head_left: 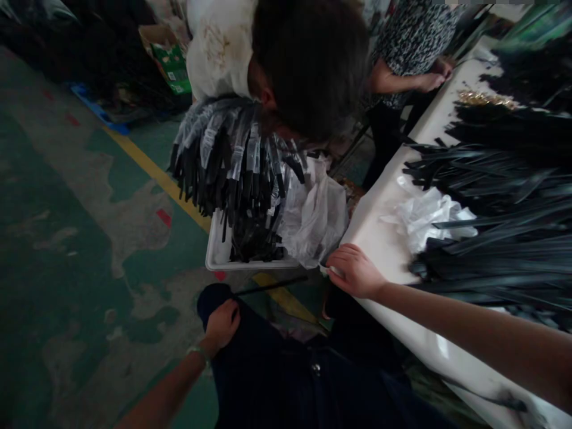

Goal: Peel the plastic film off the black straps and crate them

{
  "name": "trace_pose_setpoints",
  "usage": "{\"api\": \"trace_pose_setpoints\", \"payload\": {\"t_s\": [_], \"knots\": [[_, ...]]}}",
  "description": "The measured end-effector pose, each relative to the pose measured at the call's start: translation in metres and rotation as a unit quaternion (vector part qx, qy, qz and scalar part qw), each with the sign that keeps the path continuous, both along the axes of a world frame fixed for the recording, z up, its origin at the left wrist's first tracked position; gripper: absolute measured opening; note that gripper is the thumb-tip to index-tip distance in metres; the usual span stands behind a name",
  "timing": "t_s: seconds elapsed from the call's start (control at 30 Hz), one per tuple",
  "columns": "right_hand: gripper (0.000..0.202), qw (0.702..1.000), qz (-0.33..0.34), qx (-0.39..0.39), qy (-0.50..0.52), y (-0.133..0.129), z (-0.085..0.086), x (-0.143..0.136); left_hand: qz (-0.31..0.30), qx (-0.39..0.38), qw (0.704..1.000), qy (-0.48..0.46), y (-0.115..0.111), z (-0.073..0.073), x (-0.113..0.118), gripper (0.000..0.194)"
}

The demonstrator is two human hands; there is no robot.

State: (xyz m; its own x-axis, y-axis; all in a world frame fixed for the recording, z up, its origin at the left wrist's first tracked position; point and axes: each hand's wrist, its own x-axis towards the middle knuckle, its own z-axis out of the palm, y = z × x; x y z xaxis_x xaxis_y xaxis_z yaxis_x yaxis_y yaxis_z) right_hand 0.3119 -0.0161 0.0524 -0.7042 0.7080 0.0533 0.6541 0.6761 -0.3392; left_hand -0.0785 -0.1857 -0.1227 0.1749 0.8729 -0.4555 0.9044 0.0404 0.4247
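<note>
Left hand (222,325) rested on the knee (214,298), grip indeterminable; right hand (356,271) clasped the table (373,232) edge beside the bag (315,217).

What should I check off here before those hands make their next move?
1. Left hand empty: cannot tell; it rests on the knee, palm hidden.
2. Right hand at the table corner: ok; whether it grips anything, cannot tell.
3. Way over the white tray free: not ok; a person leans close over it.
4. Black strips all inside the tray: not ok; many hang past its rim.
5. Crumpled white plastic on the table: ok.
</note>
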Motion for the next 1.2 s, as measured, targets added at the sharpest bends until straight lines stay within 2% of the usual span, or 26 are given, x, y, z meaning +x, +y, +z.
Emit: {"api": "trace_pose_setpoints", "payload": {"t_s": [0.2,0.37,0.43,0.57,0.7,1.2], "knots": [[0.016,1.000,-0.009,0.001,0.000,-0.004,0.001,-0.003,0.005,0.042,0.999,-0.003,-0.008,-0.005,-0.002,0.021],[0.013,1.000,-0.012,0.014,0.008,-0.009,0.002,-0.007,0.032,0.063,0.997,0.000,-0.018,-0.022,-0.007,0.027],[0.012,1.000,-0.013,0.017,0.009,-0.010,0.003,-0.008,0.045,0.062,0.997,-0.003,-0.018,-0.025,-0.007,0.029],[0.012,1.000,-0.013,0.019,0.004,-0.013,0.003,-0.006,0.072,0.059,0.996,-0.009,-0.014,-0.014,0.000,0.028],[0.012,1.000,-0.006,0.024,0.004,-0.013,0.002,-0.004,0.071,0.054,0.996,0.002,-0.015,-0.005,0.004,0.027],[0.016,0.999,-0.007,0.043,0.008,-0.015,0.002,0.002,0.078,0.063,0.995,0.028,-0.018,0.006,0.018,0.026]]}}
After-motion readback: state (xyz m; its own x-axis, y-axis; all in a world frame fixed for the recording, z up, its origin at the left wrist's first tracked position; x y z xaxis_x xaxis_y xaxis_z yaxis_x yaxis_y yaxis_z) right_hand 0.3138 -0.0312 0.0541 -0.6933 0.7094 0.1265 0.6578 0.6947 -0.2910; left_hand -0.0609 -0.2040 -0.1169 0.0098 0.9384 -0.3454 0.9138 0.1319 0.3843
